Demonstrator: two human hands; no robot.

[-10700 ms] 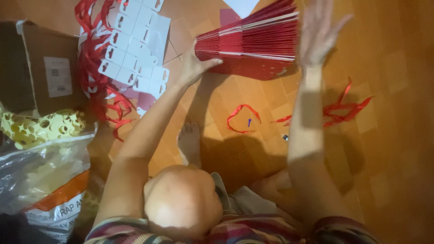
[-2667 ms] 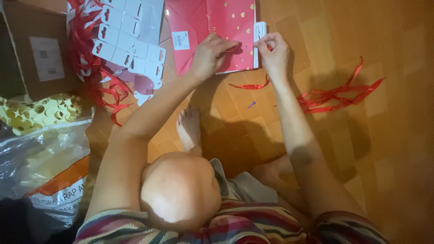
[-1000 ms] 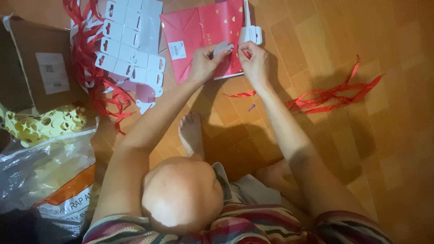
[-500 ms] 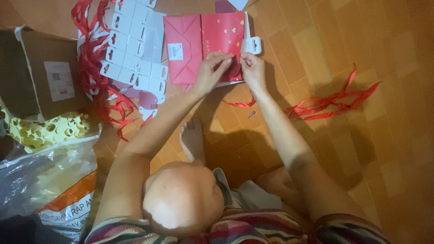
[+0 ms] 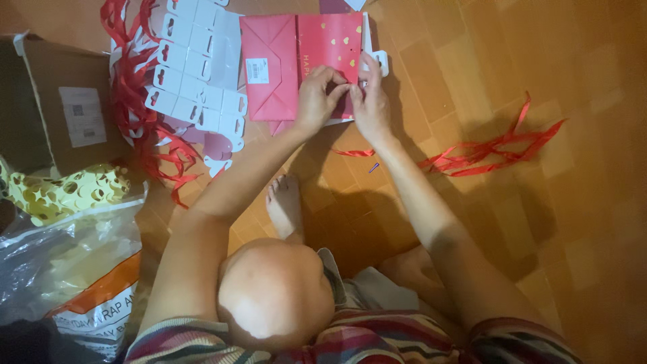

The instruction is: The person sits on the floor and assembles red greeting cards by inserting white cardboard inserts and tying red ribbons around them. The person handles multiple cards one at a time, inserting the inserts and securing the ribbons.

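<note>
A flat red paper gift bag (image 5: 283,64) with small gold hearts lies on the wooden floor in front of me. My left hand (image 5: 317,98) and my right hand (image 5: 371,101) meet at its near right edge. The fingertips of both pinch the bag's paper close together. A white card handle piece (image 5: 379,59) sticks out from under the bag, just beyond my right fingers. What the fingertips hold between them is too small to make out.
Left of the bag lies a stack of white cut-out card pieces (image 5: 195,67) tangled with red ribbons (image 5: 135,114). Further left are a cardboard box (image 5: 60,108), yellow punched sheets (image 5: 67,192) and a plastic bag (image 5: 67,276). Loose red ribbons (image 5: 492,148) lie to the right. My bare foot (image 5: 286,205) rests below the hands.
A fanned stack of red bags was held up at first; now one bag lies flat. Over the last second my hands have drawn together at its near edge.
</note>
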